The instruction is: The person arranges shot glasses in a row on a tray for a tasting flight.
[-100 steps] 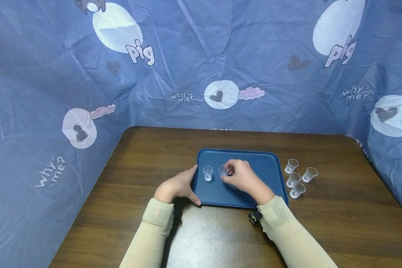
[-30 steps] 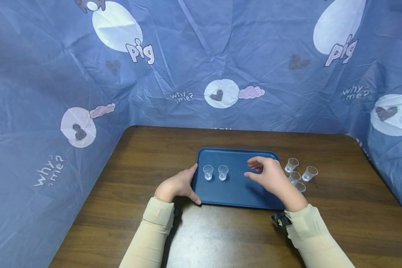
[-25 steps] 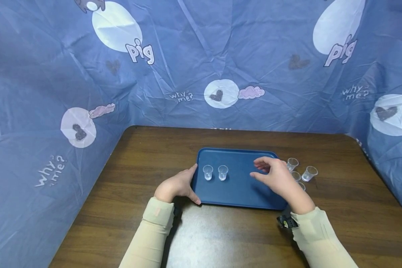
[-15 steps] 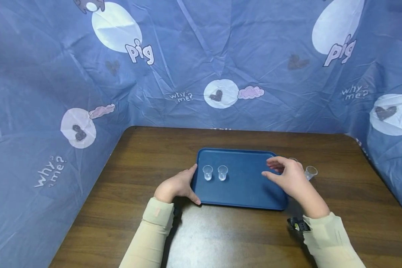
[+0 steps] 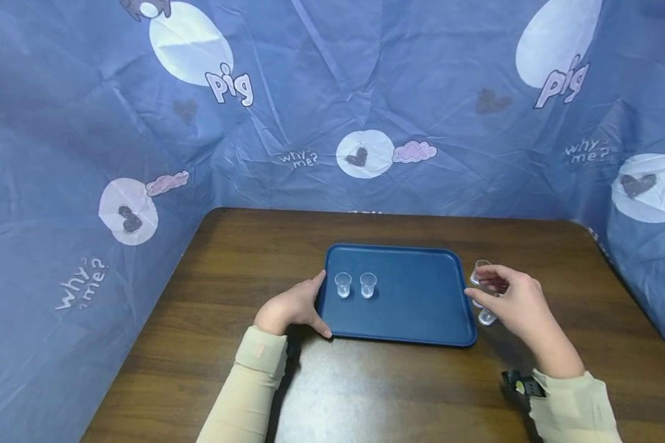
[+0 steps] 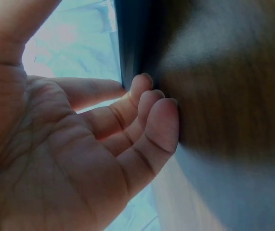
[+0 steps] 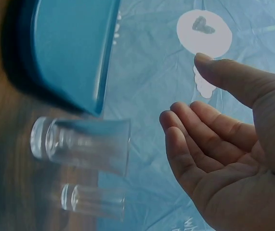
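Two small clear shot glasses stand side by side on the left part of a blue tray. My left hand rests at the tray's left side, thumb by the near corner. In the left wrist view its fingertips meet the table beside the tray's edge. Just past the tray's right side, my right hand hovers with thumb and fingers apart, holding nothing. It partly covers the loose shot glasses there, one far, one near. The right wrist view shows an upright shot glass below the fingers.
A second shot glass stands behind the closer one in the right wrist view. The brown wooden table reaches back to a blue printed cloth, which hangs around its far and side edges.
The right hand let go of the second shot glass on the tray, then moved right across the tray to the loose glasses. The left hand has stayed at the tray's left side.
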Motion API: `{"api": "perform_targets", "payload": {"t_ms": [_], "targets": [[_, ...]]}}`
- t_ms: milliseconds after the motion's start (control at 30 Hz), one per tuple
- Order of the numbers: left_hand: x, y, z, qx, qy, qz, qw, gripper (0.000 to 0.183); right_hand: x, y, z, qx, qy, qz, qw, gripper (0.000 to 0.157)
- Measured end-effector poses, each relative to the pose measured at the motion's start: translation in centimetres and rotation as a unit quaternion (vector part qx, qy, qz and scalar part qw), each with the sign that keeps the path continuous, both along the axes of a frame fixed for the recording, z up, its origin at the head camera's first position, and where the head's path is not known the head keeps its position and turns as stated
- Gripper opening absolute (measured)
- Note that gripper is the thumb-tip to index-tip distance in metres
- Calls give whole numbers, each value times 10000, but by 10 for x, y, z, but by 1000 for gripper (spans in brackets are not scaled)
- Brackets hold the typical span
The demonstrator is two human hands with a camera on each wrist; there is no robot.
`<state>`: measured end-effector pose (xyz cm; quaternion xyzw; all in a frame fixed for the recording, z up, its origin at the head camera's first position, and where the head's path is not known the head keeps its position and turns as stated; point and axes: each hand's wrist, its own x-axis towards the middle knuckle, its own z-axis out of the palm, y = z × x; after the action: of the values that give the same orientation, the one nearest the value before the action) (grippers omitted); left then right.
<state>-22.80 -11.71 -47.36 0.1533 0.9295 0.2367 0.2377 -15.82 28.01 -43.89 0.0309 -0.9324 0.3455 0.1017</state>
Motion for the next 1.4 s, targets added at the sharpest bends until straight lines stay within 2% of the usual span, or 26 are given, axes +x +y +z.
{"api": "perform_targets", "payload": {"t_ms": [333, 633, 1100, 1400], "targets": [[0, 0, 0, 17, -44, 75, 10000, 137, 9, 23, -8, 323, 205, -216, 9990, 43], [1, 0, -1, -31, -59, 25, 10000, 137, 19, 33, -17, 566, 50, -353, 9978, 47], [2, 0, 0, -60, -94, 60, 9999, 137, 19, 38, -32, 628, -830, -155, 9944, 52], [2, 0, 3, -55, -76, 35, 10000, 138, 18, 37, -36, 559, -912, -138, 9942, 45]]}}
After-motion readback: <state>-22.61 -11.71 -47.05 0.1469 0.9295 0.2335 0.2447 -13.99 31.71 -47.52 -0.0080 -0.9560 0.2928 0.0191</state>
